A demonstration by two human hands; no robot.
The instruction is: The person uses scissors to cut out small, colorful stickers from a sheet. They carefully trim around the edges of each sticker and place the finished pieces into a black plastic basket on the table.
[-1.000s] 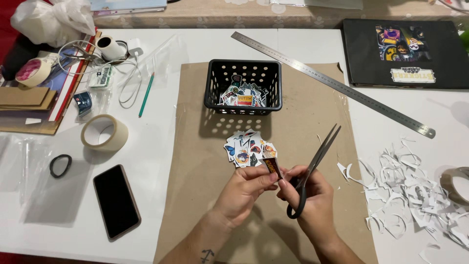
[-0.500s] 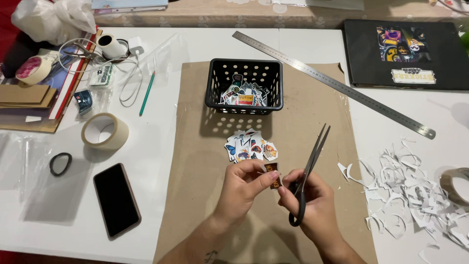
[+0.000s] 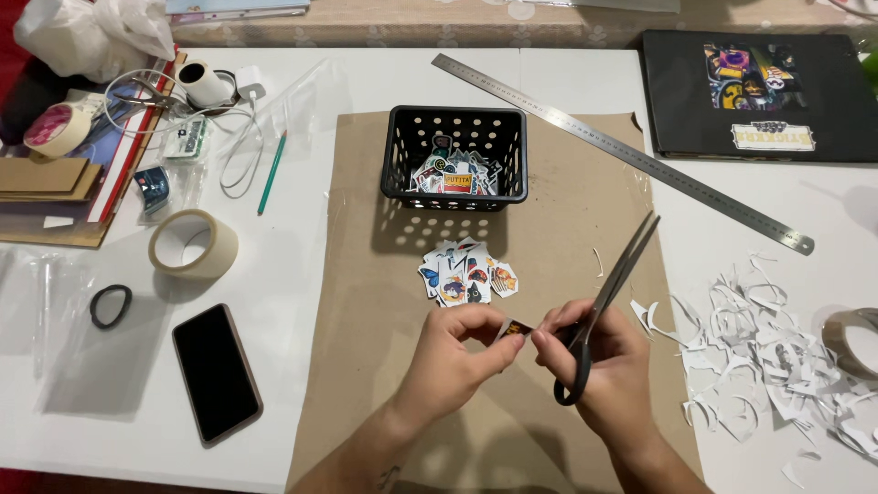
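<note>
The left hand (image 3: 453,352) pinches a small sticker cut-out (image 3: 513,330) between thumb and fingertips, closed tight on its near edge. The right hand (image 3: 599,361) is wrapped around the black handles of a pair of scissors (image 3: 608,293), its forefinger also touching the cut-out's other edge; the blades lie almost closed and point up and away, toward the steel ruler (image 3: 622,151). Both hands hover over the brown kraft sheet (image 3: 375,229), just in front of the black plastic basket (image 3: 455,157).

With that basket as the landmark: a loose pile of cut stickers (image 3: 465,273) lies directly in front of it, between basket and hands, and more stickers sit inside it. Far to its right, white paper trimmings (image 3: 768,338) are heaped on the tabletop (image 3: 302,101), with a roll of clear tape (image 3: 851,340) at their outer edge. To its left stand a roll of masking tape (image 3: 192,242), a green pencil (image 3: 272,174), and nearer the person a dark phone (image 3: 216,370) and a black hair tie (image 3: 111,306).

Handling so small a piece well seems to call for a light grip on its border only, so the printed face stays unmarked and uncreased. The blade tips stand clear of the left fingers and are best kept so. If trimming goes on, turning the piece rather than the scissors should give a cleaner outline.
</note>
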